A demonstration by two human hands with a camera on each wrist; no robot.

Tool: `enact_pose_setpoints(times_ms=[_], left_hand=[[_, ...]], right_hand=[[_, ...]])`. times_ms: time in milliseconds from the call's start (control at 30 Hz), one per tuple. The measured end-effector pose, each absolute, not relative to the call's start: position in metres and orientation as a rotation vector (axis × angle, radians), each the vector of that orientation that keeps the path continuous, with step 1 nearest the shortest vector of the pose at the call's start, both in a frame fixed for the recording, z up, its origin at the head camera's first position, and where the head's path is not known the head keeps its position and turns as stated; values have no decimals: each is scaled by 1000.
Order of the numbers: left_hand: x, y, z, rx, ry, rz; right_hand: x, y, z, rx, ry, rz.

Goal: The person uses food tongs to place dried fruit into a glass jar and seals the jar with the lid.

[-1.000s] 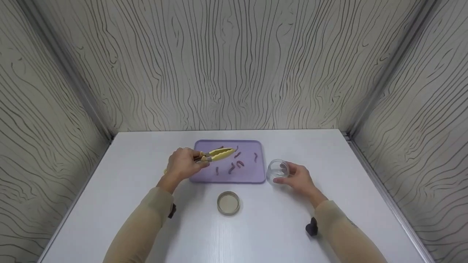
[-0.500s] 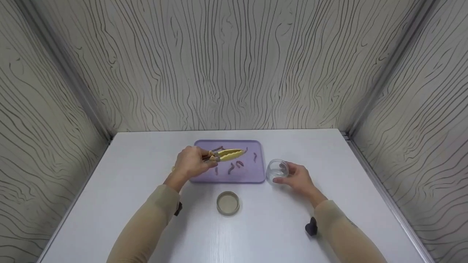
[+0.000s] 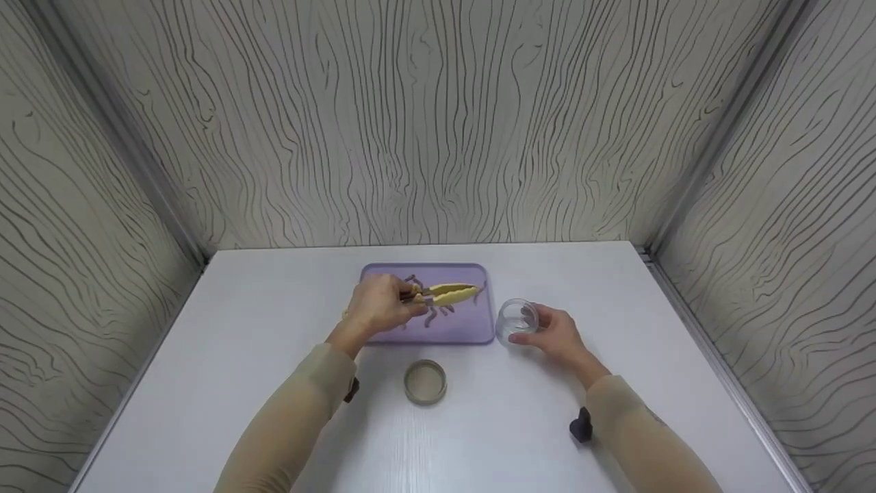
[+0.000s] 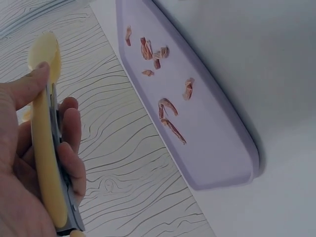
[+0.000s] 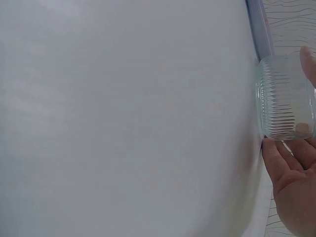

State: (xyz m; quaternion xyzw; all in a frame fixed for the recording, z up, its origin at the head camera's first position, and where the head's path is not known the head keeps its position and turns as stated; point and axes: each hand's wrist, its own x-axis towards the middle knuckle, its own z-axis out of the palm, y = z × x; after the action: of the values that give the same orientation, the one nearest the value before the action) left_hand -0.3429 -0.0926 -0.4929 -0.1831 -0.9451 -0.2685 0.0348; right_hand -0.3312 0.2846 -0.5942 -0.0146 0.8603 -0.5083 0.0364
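Observation:
My left hand (image 3: 383, 301) grips yellow-tipped tongs (image 3: 452, 293) above the purple tray (image 3: 469, 332). At the tips of the tongs hangs a thin reddish strip (image 3: 484, 285), like a shred of meat. Several more reddish-brown strips (image 4: 189, 89) lie scattered on the tray in the left wrist view; in the head view my hand and the tongs cover some of them. My right hand (image 3: 558, 335) holds a clear ribbed glass jar (image 5: 284, 98), its thumb and fingers on either side. The jar stands on the table close beside the tray's right edge, its mouth uncovered.
A round lid (image 3: 425, 382) with a brownish-gold rim lies in front of the tray on the white table (image 3: 506, 424). Wood-patterned panels (image 3: 410, 123) rise behind the table and at both sides.
My left hand has moved steadily to the right over the tray, carrying the tongs and the strip at their tips toward the jar. The right hand and jar have stayed in place.

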Motion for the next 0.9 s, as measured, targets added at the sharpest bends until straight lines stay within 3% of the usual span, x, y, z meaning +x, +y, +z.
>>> enact_pose_setpoints(times_ms=[900], left_hand=[[-346, -37, -494, -693, -2931, -758]], right_hand=[[-329, 284, -593, -11, 2609, -1555]])
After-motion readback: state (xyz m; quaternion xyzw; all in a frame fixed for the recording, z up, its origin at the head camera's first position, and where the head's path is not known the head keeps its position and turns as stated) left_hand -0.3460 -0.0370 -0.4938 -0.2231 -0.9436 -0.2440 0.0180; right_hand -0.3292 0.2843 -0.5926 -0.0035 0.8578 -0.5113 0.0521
